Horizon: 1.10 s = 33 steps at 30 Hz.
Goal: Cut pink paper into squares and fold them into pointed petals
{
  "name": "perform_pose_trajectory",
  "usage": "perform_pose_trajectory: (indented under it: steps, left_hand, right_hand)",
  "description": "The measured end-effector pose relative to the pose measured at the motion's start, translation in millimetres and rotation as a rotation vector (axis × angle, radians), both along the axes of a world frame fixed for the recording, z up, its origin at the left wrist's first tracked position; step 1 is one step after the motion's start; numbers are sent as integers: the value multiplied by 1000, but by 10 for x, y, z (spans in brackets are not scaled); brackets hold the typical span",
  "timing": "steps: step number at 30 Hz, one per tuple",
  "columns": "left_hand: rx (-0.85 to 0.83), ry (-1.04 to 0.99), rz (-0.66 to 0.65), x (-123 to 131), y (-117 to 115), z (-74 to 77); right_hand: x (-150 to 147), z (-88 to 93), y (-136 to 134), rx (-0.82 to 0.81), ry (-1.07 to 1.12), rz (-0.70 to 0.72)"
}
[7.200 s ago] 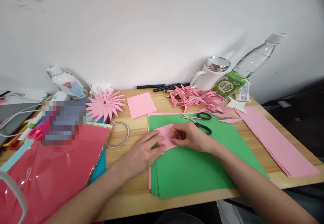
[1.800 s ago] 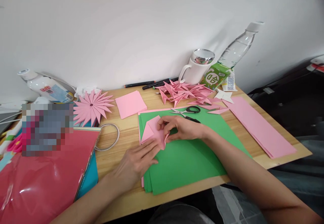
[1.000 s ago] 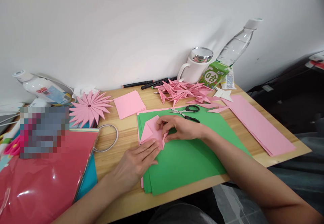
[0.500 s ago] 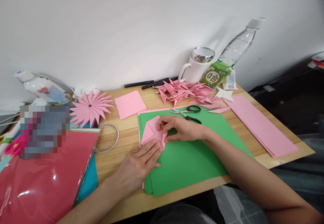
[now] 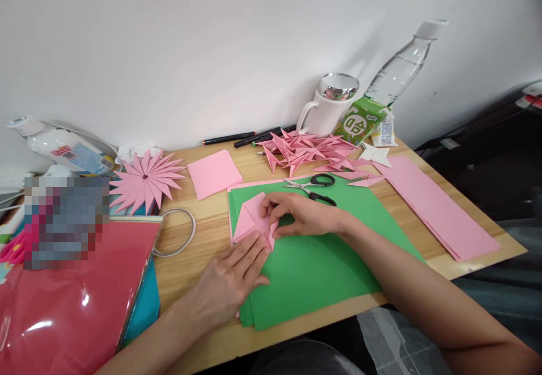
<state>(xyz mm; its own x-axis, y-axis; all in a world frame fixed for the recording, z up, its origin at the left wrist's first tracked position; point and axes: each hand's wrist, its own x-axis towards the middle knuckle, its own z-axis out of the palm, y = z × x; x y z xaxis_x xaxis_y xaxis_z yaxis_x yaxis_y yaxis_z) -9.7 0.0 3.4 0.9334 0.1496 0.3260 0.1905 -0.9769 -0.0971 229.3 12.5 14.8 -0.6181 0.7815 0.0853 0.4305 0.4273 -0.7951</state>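
Note:
A partly folded sheet of pink paper (image 5: 248, 222) lies on a stack of green paper (image 5: 313, 273), with creased flaps on its left and right. My left hand (image 5: 235, 270) rests flat on its lower edge, fingers stretched out. Curled over the right flap, my right hand (image 5: 298, 215) pinches the paper between thumb and fingers; the exact grip is partly hidden. Just beyond that hand are scissors (image 5: 315, 186) with black handles. Pink folded paper points (image 5: 305, 152) are heaped behind them.
Square pink sheets (image 5: 214, 173), a pink paper pinwheel shape (image 5: 146, 180) and a tape roll (image 5: 192, 234) lie leftward. A white mug (image 5: 328, 107), green carton (image 5: 362, 121) and tilted bottle (image 5: 400, 70) stand by the wall. Long pink strips (image 5: 440, 208) lie right; a red packet (image 5: 80, 296) fills the left.
The view has shifted slightly, so objects on the left sit a little further left. Both hands keep nearly the same position on the pink paper.

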Motion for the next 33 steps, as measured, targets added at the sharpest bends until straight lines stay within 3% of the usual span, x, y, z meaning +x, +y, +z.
perform_pose_trajectory:
  steps: [14,21,33]
  left_hand:
    - [21,-2,25,8,-31,-23]
    - [11,-10,31,8,-55,-48]
    - [18,14,48,14,-82,-54]
  right_hand:
    - [-14,13,0,-30,-3,-9]
    - [78,54,36,-107,41,127]
    - [115,27,63,-127,58,158]
